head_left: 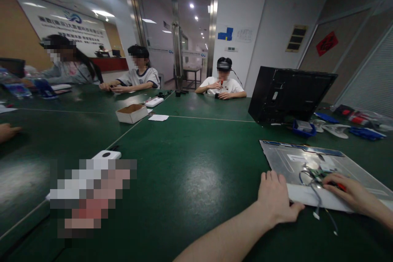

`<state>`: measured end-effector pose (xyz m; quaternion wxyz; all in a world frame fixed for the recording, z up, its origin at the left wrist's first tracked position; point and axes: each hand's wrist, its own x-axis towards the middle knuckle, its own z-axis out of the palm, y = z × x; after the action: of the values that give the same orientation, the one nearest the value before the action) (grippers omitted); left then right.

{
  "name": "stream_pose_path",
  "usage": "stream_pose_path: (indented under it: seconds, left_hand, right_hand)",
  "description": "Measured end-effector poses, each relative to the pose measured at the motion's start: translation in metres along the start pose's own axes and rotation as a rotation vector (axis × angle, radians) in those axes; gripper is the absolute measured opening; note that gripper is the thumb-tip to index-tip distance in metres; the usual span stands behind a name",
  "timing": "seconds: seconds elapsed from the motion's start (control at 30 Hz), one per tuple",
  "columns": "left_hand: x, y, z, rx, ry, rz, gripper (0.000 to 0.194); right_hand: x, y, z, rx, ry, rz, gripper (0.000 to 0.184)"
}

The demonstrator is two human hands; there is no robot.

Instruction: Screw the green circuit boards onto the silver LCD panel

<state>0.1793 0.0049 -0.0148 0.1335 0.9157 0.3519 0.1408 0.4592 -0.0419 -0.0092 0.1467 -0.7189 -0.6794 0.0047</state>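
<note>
A flat silver display panel (346, 163) lies back side up on the green table (190, 163), with a small circuit board and thin wires (313, 174) near its front edge. My left hand (274, 200) rests flat on the table at the panel's near left corner, fingers stretched out and touching the panel's edge. My right hand (346, 192) lies on the panel beside the circuit board, its fingers closed round a red-handled tool (339, 187), probably a screwdriver. Loose white connector leads (325, 215) trail off the panel's front edge.
A black monitor shell (288, 94) stands behind the panel, with blue and white parts (334, 129) beside it. A small open box (132, 113) and a white device (107, 155) sit to the left. Three other people sit along the table's far side; another person's hand (7, 131) shows at far left.
</note>
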Motion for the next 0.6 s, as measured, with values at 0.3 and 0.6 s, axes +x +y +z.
stream_pose_path:
  seconds: [0.3, 0.6]
  left_hand:
    - [-0.001, -0.004, -0.006, 0.013, -0.030, 0.118, 0.067]
    - [0.002, -0.011, 0.002, 0.027, -0.032, 0.353, 0.052]
  right_hand:
    - [-0.001, 0.016, 0.000, 0.108, -0.144, -0.004, 0.030]
    - [0.008, -0.002, 0.005, -0.103, 0.021, 0.120, 0.027]
